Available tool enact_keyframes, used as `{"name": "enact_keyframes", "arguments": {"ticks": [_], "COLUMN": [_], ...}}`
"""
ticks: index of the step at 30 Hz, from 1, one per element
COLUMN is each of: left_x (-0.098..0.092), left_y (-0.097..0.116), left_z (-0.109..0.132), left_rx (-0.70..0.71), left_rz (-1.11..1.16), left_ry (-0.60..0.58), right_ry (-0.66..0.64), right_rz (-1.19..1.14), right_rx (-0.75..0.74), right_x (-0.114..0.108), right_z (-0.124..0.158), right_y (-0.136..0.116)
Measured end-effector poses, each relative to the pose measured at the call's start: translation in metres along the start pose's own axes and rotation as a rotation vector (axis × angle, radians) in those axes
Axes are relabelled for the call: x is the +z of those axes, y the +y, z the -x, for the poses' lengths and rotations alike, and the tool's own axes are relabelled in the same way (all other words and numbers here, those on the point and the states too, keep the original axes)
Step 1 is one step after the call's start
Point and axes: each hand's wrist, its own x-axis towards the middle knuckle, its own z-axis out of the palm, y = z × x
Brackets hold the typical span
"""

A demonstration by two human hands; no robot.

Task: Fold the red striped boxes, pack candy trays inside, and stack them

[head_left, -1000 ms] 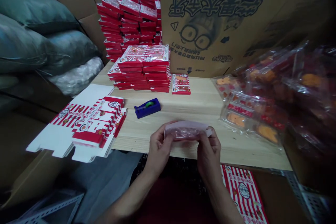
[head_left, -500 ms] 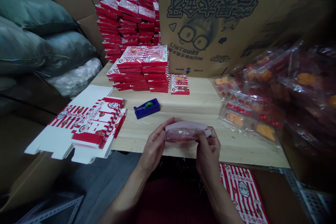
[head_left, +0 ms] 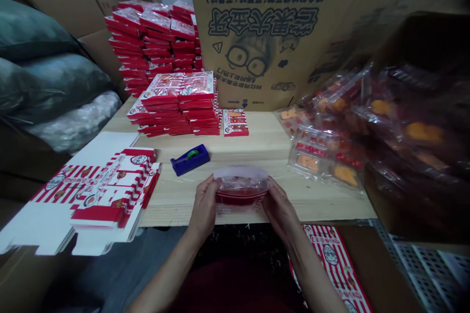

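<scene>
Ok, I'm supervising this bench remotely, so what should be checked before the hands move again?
1. Grip on the clear plastic-wrapped red packet: ok, the left hand and the right hand each clasp one end.
2. Packet above the pale wooden table: ok, at its near edge.
3. Blue plastic tape dispenser close by: ok, just beyond the left hand.
4. Stack of flat red-and-white striped cartons fully supported: cannot tell, it juts past the table's left edge.
5. Packet sealed: cannot tell, too blurred.

Upside-down Chinese characters, bold black, on cardboard carton (head_left: 264,34); we cannot read print on red-striped flat boxes (head_left: 110,190) or wrapped packet (head_left: 240,188).
</scene>
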Motion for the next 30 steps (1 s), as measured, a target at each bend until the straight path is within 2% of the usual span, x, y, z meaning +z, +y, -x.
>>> {"name": "enact_keyframes", "arguments": {"ticks": [5, 7, 10, 13, 15, 19, 24, 26, 28, 30], "left_x": [0.007, 0.002, -0.012, -0.026, -0.033, -0.045, -0.064, -0.071, -0.074, -0.075], "left_y": [0.013, 0.004, -0.019, -0.038, -0.043, -0.044, -0.043, -0.043, -0.044, -0.048], "left_z": [0.024, 0.030, 0.032, 0.030, 0.028, 0.025, 0.027, 0.027, 0.024, 0.020], "left_rx": [-0.167, -0.278, -0.444, -0.545, -0.564, -0.518, -0.369, -0.284, -0.199, -0.152], "left_rz": [0.023, 0.064, 0.152, 0.203, 0.197, 0.123, 0.070, -0.026, -0.160, -0.252], "left_ry": [0.055, 0.079, 0.082, 0.061, 0.055, -0.057, -0.362, -0.471, -0.509, -0.483], "right_ry": [0.004, 0.015, 0.072, 0.113, 0.100, 0.043, -0.058, -0.097, -0.130, -0.162], "right_rz": [-0.111, -0.162, -0.200, -0.180, -0.126, -0.024, 0.133, 0.196, 0.244, 0.232], "right_rx": [0.199, 0.302, 0.407, 0.434, 0.416, 0.381, 0.262, 0.218, 0.189, 0.200], "right_x": [0.010, 0.008, -0.001, -0.011, -0.016, -0.023, -0.033, -0.039, -0.045, -0.051], "right_z": [0.024, 0.033, 0.039, 0.038, 0.033, 0.026, 0.030, 0.032, 0.033, 0.034], "right_y": [-0.015, -0.009, 0.015, 0.035, 0.039, 0.035, 0.037, 0.039, 0.040, 0.041]}}
